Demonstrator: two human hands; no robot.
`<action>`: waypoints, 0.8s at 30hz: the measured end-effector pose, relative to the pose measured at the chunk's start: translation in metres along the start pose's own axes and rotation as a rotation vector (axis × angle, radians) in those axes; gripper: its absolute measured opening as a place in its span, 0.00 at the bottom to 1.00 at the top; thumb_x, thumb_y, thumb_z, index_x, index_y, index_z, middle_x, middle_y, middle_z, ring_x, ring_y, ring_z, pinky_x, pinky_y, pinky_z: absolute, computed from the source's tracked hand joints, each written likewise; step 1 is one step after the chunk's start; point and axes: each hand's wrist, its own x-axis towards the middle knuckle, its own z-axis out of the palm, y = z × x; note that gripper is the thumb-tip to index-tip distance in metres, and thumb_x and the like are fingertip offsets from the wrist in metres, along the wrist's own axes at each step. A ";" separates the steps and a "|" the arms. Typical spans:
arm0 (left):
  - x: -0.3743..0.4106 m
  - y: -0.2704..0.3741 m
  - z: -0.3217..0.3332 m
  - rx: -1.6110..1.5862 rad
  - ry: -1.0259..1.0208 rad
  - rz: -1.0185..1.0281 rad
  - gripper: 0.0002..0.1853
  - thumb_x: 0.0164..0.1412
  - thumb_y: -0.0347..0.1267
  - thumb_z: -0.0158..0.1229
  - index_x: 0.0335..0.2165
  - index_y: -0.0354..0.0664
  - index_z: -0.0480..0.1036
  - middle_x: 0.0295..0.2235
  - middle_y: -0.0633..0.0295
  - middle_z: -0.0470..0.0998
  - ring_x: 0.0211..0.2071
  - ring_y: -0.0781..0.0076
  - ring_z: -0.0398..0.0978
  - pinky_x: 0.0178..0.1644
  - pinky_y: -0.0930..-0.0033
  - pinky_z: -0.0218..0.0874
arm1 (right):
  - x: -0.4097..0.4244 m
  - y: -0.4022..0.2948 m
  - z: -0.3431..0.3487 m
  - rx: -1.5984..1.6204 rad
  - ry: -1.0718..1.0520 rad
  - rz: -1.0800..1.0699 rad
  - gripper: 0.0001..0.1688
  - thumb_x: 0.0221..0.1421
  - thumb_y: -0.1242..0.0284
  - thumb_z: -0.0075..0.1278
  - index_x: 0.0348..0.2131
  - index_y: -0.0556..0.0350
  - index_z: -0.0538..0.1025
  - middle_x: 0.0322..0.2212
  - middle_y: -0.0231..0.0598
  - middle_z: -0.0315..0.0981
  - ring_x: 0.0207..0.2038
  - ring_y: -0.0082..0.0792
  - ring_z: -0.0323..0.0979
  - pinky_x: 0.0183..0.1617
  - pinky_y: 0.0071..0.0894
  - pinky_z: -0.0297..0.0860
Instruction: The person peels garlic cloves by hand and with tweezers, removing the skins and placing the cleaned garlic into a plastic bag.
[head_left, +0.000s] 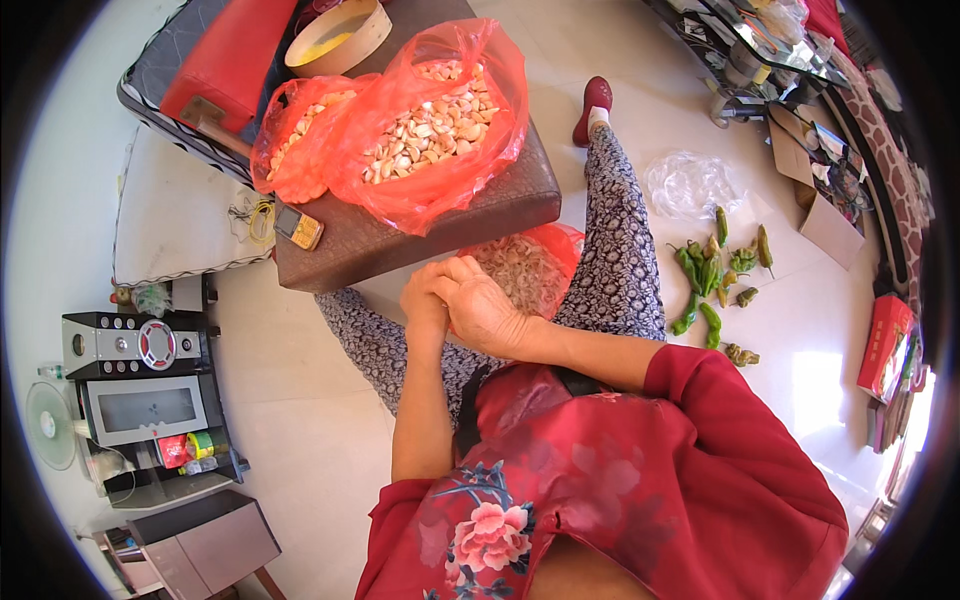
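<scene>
In front of my body my two hands meet. My right hand (486, 306) lies partly over my left hand (426, 294), and their fingers are folded together. Whether anything is held between them is hidden. Just beyond, between my knees, an open red plastic bag (568, 241) contains papery garlic skins (521, 274). On the brown padded bench (420, 253) ahead rests a large red plastic bag (409, 206) of garlic cloves (431, 131). A smaller red bag (300, 176) with more cloves (309, 126) leans against its left side.
A mobile phone (298, 227) lies at the bench's near left corner. Farther back are a round sieve (367, 46) and a red padded piece (232, 64). Green peppers (701, 270) and a clear plastic bag (691, 184) lie on the floor at right. A shelf unit (169, 491) stands left.
</scene>
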 end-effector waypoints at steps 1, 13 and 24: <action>0.002 -0.009 0.004 0.080 -0.029 -0.007 0.13 0.47 0.39 0.52 0.21 0.40 0.73 0.23 0.48 0.74 0.29 0.46 0.72 0.29 0.53 0.62 | -0.001 -0.003 0.001 -0.012 -0.017 -0.009 0.14 0.37 0.83 0.45 0.31 0.61 0.70 0.33 0.51 0.62 0.39 0.52 0.61 0.44 0.42 0.61; 0.015 -0.013 -0.022 0.264 -0.088 -0.111 0.16 0.46 0.39 0.52 0.21 0.34 0.72 0.25 0.45 0.75 0.31 0.45 0.73 0.30 0.54 0.63 | 0.022 -0.002 0.009 0.009 -0.060 -0.012 0.12 0.38 0.83 0.43 0.29 0.64 0.70 0.32 0.49 0.64 0.36 0.52 0.62 0.41 0.40 0.63; 0.018 -0.062 -0.003 0.157 -0.183 -0.121 0.17 0.48 0.42 0.52 0.25 0.37 0.74 0.27 0.45 0.75 0.33 0.49 0.74 0.34 0.54 0.65 | 0.034 0.019 0.034 0.116 -0.061 0.075 0.12 0.39 0.82 0.43 0.30 0.62 0.71 0.32 0.48 0.65 0.37 0.51 0.62 0.40 0.39 0.63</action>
